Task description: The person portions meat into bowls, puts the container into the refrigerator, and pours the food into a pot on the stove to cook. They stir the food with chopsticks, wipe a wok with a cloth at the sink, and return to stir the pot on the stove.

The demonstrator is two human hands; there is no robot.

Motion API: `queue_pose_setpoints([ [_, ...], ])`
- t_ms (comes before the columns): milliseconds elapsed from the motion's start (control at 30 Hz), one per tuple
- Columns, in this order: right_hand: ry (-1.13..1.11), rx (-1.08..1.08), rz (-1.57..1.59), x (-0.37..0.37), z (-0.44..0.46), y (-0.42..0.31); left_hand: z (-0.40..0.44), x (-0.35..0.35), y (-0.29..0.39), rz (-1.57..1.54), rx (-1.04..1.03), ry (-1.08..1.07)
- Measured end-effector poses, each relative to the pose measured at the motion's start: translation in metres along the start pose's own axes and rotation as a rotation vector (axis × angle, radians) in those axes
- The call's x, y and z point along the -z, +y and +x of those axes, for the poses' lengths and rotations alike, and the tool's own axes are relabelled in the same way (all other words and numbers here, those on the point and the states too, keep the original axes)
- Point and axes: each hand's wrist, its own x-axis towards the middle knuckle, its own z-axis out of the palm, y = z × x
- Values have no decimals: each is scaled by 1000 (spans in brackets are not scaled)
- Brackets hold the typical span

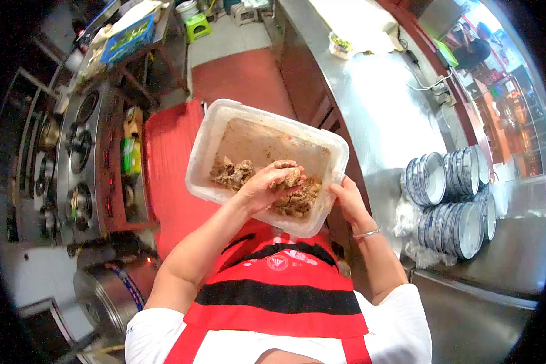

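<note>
Observed nearest: red apron (pixel 279 324) with black bands. Beyond it, found translucent tub (pixel 255 136) in front of the apron. Noted right hand (pixel 347 197) clasping its right rim. Saw left hand (pixel 273 185) over the tub, fingers curled around brown lump (pixel 293 177). Inside, recorded loose brown food (pixel 233 174). Farther right, listed stacked bowls (pixel 469 233) on steel counter (pixel 358 91); farthest, green stool (pixel 197 27).

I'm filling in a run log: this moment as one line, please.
left hand: holding brown food; right hand: gripping tub; tub: more brown food inside; bowls: stacked on counter
</note>
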Motion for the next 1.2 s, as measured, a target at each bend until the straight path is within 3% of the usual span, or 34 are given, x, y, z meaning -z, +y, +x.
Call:
queue_pose_setpoints([
  [67, 58, 10, 89, 5, -7, 13, -2, -12, 11, -29, 2, -64],
  [100, 96, -154, 73, 4, 2, 4, 9, 1, 16, -162, 66, -3],
  [167, 199, -168, 165, -15, 39, -18, 43, 13, 77, -131, 118, -27],
  [233, 380, -28, 213, -13, 90, -51, 97, -1, 159, 48, 99, -119],
  [433, 754, 26, 388, 28, 107, -48, 211, -8, 234, -105, 119, -247],
  [600, 1019, 28, 577, 62, 146, -51, 331, -9, 285, -90, 129, -181],
  [833, 1152, 127, 860, 115, 232, -42, 484, 12, 298, -5, 224, -141],
  [967, 1222, 59, 1024, 147, 269, 3, 551, 22, 297, -12, 329, -95],
  [1200, 1358, 31, 1122, 138, 316, 1, 640, 40, 282, -60, 516, -49],
])
